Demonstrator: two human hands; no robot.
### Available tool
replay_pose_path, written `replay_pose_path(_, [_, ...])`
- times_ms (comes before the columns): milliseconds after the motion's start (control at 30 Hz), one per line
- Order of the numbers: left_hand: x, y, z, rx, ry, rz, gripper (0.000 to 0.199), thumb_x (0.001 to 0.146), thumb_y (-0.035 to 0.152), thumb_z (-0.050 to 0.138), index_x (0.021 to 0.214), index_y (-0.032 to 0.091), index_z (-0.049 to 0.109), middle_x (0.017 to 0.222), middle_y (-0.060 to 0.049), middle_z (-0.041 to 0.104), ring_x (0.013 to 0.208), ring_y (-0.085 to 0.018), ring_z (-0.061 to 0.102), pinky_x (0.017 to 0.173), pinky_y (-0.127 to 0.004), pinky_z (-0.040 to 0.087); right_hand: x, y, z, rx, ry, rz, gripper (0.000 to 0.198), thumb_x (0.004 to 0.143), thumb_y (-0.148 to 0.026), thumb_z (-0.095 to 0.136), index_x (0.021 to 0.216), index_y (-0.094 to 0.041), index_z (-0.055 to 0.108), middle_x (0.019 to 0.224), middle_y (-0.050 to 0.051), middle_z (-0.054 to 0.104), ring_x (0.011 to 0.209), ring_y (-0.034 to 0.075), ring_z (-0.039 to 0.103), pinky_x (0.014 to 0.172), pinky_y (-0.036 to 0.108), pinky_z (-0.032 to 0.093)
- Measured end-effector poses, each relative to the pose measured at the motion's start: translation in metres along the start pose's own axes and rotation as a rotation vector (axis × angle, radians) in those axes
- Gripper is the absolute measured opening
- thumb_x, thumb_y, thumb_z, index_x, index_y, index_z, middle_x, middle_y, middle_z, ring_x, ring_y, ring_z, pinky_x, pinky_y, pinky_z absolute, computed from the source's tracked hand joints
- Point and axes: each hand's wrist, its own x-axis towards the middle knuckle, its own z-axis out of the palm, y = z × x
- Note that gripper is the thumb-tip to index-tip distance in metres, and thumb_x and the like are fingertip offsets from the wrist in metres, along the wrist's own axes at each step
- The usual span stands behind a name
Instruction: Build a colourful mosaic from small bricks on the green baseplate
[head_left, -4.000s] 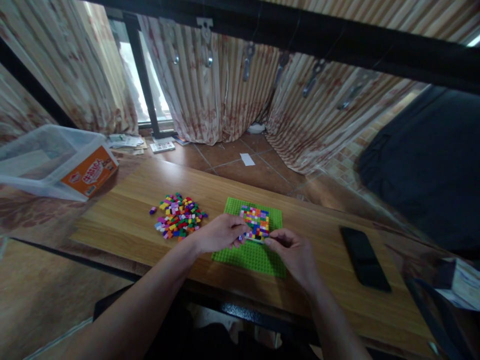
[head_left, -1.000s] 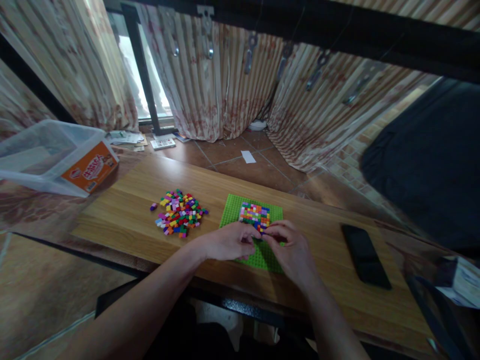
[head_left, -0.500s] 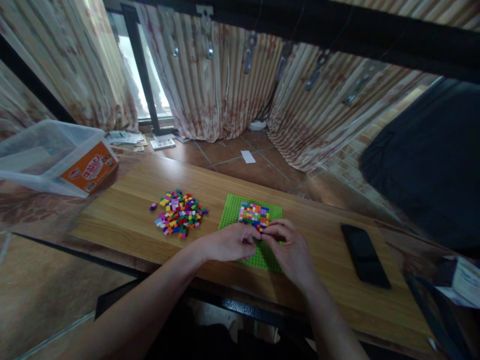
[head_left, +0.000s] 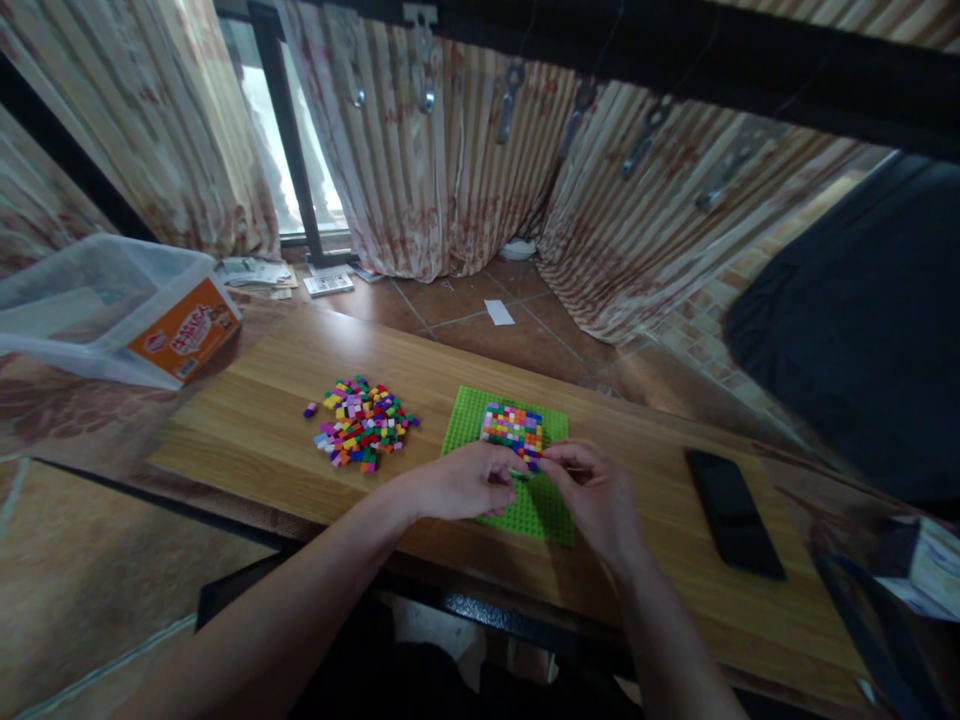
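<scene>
A green studded baseplate [head_left: 465,412] lies on the wooden table, and a block of small multicoloured bricks [head_left: 514,426] covers part of its middle. My left hand [head_left: 472,482] rests over the plate's left side, fingers curled, with its fingertips at the near edge of the block. What they grip, if anything, is hidden. From the right, my right hand [head_left: 592,490] comes in with thumb and forefinger pinched at the block's near right corner. Anything between them is too small to make out. To the left lies a loose pile of coloured bricks [head_left: 364,425].
On the right of the wooden table [head_left: 262,420] lies a black phone [head_left: 733,512]. A clear plastic bin [head_left: 105,310] with an orange label stands at the far left. Papers [head_left: 255,272] and a white sheet [head_left: 499,312] lie beyond the table, before striped curtains.
My right hand's fingertips have shifted slightly right, away from the left fingertips, uncovering more of the block's near right corner. My left hand has barely moved. The whole view has shifted a little.
</scene>
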Motion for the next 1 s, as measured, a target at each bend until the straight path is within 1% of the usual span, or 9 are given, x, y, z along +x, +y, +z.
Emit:
replay_pose_path(133, [0.001,-0.002,0.001,-0.024,0.020,0.005,0.037,0.080,0.016,0.054,0.117,0.014,0.060,0.071,0.001,0.061,0.062,-0.013,0.061,0.056,-0.022,0.046,0.001,0.004,0.002,0.066,0.021,0.165,0.034,0.082,-0.052,0.062,0.088,-0.019,0.067,0.079,0.004,0.068,0.072,0.019,0.062,0.069,0.033,0.050])
replay_pose_path(233, [0.001,-0.004,0.001,-0.018,0.015,0.019,0.035,0.080,0.016,0.054,0.114,0.015,0.061,0.071,0.002,0.062,0.061,-0.012,0.060,0.056,-0.021,0.046,0.000,0.005,0.009,0.073,-0.007,0.233,0.039,0.078,-0.055,0.065,0.092,-0.018,0.064,0.084,0.006,0.069,0.074,0.020,0.064,0.070,0.035,0.051])
replay_pose_path(333, [0.002,-0.003,0.001,-0.009,0.006,0.018,0.033,0.080,0.016,0.053,0.112,0.014,0.062,0.070,0.001,0.062,0.062,-0.013,0.061,0.058,-0.023,0.047,-0.001,0.004,0.013,0.043,-0.040,0.257,0.039,0.077,-0.055,0.066,0.091,-0.019,0.062,0.087,0.007,0.069,0.077,0.022,0.065,0.070,0.036,0.052])
replay_pose_path(433, [0.002,-0.002,0.000,-0.003,0.007,0.013,0.034,0.080,0.016,0.052,0.114,0.012,0.061,0.069,0.001,0.061,0.063,-0.013,0.061,0.058,-0.023,0.047,-0.001,0.004,0.015,0.040,-0.047,0.275,0.037,0.076,-0.053,0.067,0.089,-0.019,0.062,0.085,0.007,0.069,0.077,0.022,0.065,0.069,0.036,0.053])
replay_pose_path(633, [0.001,-0.003,0.000,-0.041,0.001,0.020,0.034,0.081,0.014,0.053,0.114,0.012,0.062,0.069,0.002,0.059,0.062,-0.013,0.060,0.056,-0.022,0.046,-0.002,0.003,0.017,0.135,-0.013,0.293,0.037,0.072,-0.052,0.072,0.086,-0.019,0.062,0.081,0.006,0.069,0.070,0.020,0.065,0.062,0.035,0.056])
replay_pose_path(733, [-0.001,-0.001,-0.003,-0.095,0.014,0.018,0.027,0.081,0.014,0.054,0.107,0.013,0.063,0.069,0.003,0.057,0.063,-0.011,0.058,0.057,-0.021,0.046,-0.002,0.001,0.020,0.185,0.009,0.314,0.036,0.070,-0.052,0.072,0.084,-0.020,0.060,0.078,0.004,0.067,0.063,0.019,0.065,0.057,0.034,0.056])
replay_pose_path(833, [-0.002,0.000,-0.010,-0.172,0.053,0.033,0.019,0.080,0.016,0.057,0.097,0.014,0.065,0.073,0.003,0.058,0.064,-0.009,0.056,0.061,-0.021,0.047,-0.002,0.000,0.023,0.224,0.020,0.314,0.035,0.070,-0.051,0.072,0.082,-0.021,0.059,0.076,0.003,0.066,0.060,0.018,0.064,0.055,0.033,0.056])
replay_pose_path(933, [-0.001,-0.001,-0.016,-0.261,0.126,0.052,0.020,0.076,0.015,0.062,0.096,0.013,0.065,0.075,0.003,0.059,0.063,-0.007,0.054,0.063,-0.021,0.047,-0.001,0.002,0.023,0.286,0.012,0.333,0.037,0.067,-0.052,0.074,0.080,-0.021,0.060,0.075,0.002,0.066,0.061,0.018,0.064,0.056,0.033,0.057])
replay_pose_path(1000, [0.000,-0.001,-0.017,-0.276,0.166,0.063,0.020,0.075,0.014,0.064,0.094,0.013,0.066,0.073,0.003,0.059,0.064,-0.008,0.053,0.065,-0.021,0.046,0.000,0.002,0.022,0.311,0.002,0.368,0.040,0.063,-0.054,0.076,0.079,-0.020,0.062,0.073,0.002,0.066,0.060,0.017,0.064,0.056,0.033,0.057])
